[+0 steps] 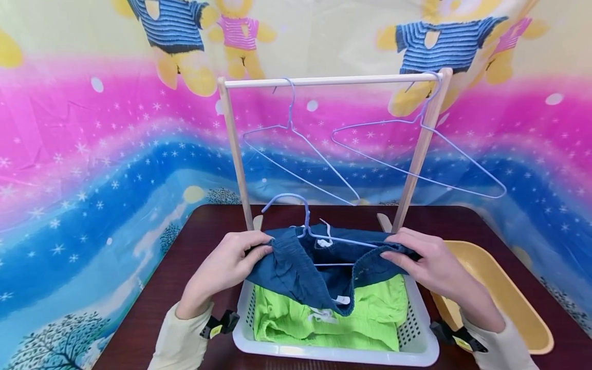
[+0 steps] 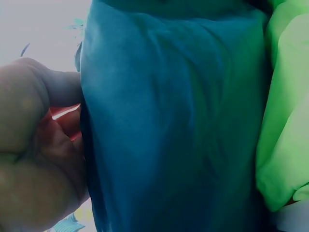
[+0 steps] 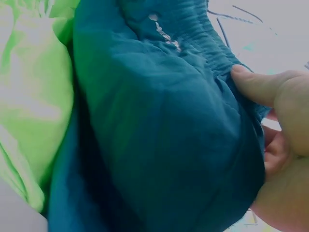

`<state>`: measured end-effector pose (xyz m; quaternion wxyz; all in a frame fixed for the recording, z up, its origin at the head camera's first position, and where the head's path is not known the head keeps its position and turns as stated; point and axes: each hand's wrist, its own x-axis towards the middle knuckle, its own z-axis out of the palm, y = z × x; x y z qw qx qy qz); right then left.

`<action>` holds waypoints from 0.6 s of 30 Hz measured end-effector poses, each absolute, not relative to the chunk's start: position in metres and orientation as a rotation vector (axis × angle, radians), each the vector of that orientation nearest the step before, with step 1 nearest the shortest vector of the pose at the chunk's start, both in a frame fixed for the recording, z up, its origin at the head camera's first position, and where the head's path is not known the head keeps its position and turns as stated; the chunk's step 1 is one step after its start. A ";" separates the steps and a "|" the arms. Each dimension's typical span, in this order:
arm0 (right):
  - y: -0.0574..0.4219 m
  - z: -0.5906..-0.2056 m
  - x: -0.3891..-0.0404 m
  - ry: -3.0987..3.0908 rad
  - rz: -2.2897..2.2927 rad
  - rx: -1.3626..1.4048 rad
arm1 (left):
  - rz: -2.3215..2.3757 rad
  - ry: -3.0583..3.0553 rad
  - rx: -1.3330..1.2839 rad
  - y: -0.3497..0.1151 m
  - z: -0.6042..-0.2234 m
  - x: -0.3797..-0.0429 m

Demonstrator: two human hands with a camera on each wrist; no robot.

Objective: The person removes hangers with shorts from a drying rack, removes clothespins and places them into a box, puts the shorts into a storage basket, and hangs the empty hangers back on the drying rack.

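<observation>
Dark blue shorts (image 1: pixel 291 272) with a gathered elastic waistband hang between my hands over the basket. My left hand (image 1: pixel 238 257) pinches the waistband at its left end. At the right end, my right hand (image 1: pixel 427 259) pinches it between thumb and fingers. A lilac wire hanger (image 1: pixel 307 216) sits inside the waist opening, its hook standing up above the fabric and pointing left. White drawstring and a label show at the waist. In the right wrist view, a line of white stitching (image 3: pixel 166 36) marks the blue cloth. Bright green clothing (image 1: pixel 333 329) lies beneath.
The green clothing lies in a white perforated basket (image 1: pixel 333 355). Behind stands a wooden rack with a white rail (image 1: pixel 342 80), from which two bare lilac hangers (image 1: pixel 324 159) hang. A yellow tray (image 1: pixel 504 288) is on the dark table (image 1: pixel 152 318) at the right.
</observation>
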<state>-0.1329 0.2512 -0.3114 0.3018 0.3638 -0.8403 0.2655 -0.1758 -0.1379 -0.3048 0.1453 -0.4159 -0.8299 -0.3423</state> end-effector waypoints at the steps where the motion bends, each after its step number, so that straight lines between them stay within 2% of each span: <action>1: 0.252 -0.311 -0.132 -2.245 0.700 0.960 | -0.986 -2.387 -1.202 -0.138 -0.305 -0.176; 18: 0.290 -0.293 -0.126 -2.609 0.511 0.723 | -0.996 -2.369 -1.177 -0.148 -0.305 -0.181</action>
